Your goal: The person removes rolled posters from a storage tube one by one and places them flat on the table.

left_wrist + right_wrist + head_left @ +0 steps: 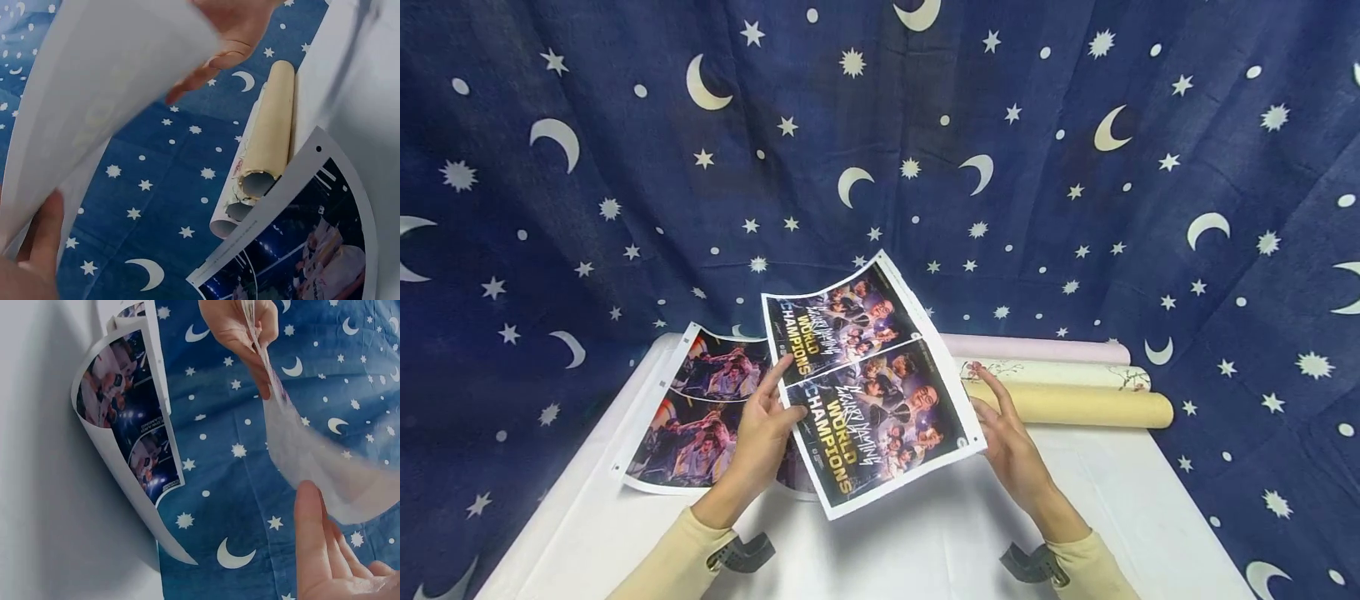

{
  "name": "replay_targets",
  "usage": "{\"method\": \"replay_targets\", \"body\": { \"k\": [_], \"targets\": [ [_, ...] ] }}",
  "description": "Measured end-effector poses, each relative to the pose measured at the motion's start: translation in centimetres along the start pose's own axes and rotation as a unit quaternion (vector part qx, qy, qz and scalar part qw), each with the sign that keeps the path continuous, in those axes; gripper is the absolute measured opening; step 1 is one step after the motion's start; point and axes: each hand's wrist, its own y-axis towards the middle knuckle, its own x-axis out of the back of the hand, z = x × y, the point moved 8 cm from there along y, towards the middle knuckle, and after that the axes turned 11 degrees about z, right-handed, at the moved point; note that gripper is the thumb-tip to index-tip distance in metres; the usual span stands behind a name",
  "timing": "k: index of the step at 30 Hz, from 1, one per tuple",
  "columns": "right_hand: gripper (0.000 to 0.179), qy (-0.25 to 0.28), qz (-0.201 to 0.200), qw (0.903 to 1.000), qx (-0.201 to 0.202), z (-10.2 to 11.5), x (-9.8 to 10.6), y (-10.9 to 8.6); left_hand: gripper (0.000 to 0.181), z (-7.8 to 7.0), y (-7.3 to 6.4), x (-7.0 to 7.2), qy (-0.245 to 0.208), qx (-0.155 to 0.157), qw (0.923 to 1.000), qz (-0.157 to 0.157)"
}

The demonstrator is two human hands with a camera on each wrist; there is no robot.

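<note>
In the head view a printed poster sheet (880,400), with two dark panels lettered "WORLD CHAMPIONS", is held up tilted above the table. My left hand (763,429) pinches its left edge, thumb on the printed face and other fingers partly behind the paper. Beside the opposite edge is my right hand (1011,442), fingers extended. In the right wrist view that hand (337,562) has straight fingers close to the sheet's pale back (325,475); contact is hard to tell. Another printed sheet (700,450) lies curling on the table behind the left forearm.
Three paper rolls lie at the back right of the table: a pink roll (1037,347), a flower-patterned roll (1060,374) and a yellow roll (1082,408). A white cloth covers the table (1075,475). Behind it hangs a blue curtain (895,125) with moons and stars.
</note>
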Motion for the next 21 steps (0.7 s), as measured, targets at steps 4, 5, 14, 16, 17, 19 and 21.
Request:
{"method": "replay_targets", "body": {
  "k": [4, 5, 14, 16, 17, 19, 21],
  "targets": [
    [0.06, -0.029, -0.035, 0.9989, -0.01, -0.8, 0.4, -0.7, 0.087, -0.6, -0.2, 0.6, -0.024, -0.031, 0.9972, -0.063],
    [0.061, -0.037, -0.037, 0.9985, -0.018, -1.2, 0.3, -0.8, 0.087, -0.8, -0.3, 0.7, -0.027, -0.039, 0.9959, -0.077],
    [0.051, -0.094, 0.001, 0.989, -0.115, -4.2, -2.1, -0.1, 0.088, -1.2, -0.3, 0.4, -0.032, -0.059, 0.9921, -0.106],
    [0.052, -0.095, -0.005, 0.9905, -0.099, -4.0, -2.5, 0.1, 0.088, -1.2, -0.3, 0.4, -0.03, -0.057, 0.9914, -0.114],
    [0.053, -0.101, -0.009, 0.9919, -0.076, -3.6, -2.7, 0.2, 0.089, -1.3, -0.3, 0.4, -0.032, -0.06, 0.9907, -0.118],
    [0.056, -0.12, -0.013, 0.9925, -0.02, -2.7, -3.2, 0.4, 0.089, -1.5, -0.4, 0.4, -0.042, -0.068, 0.9879, -0.133],
    [0.061, -0.138, -0.02, 0.9896, 0.034, -1.8, -3.6, 0.6, 0.089, -1.8, -0.3, 0.5, -0.049, -0.082, 0.9842, -0.149]
  ]
}}
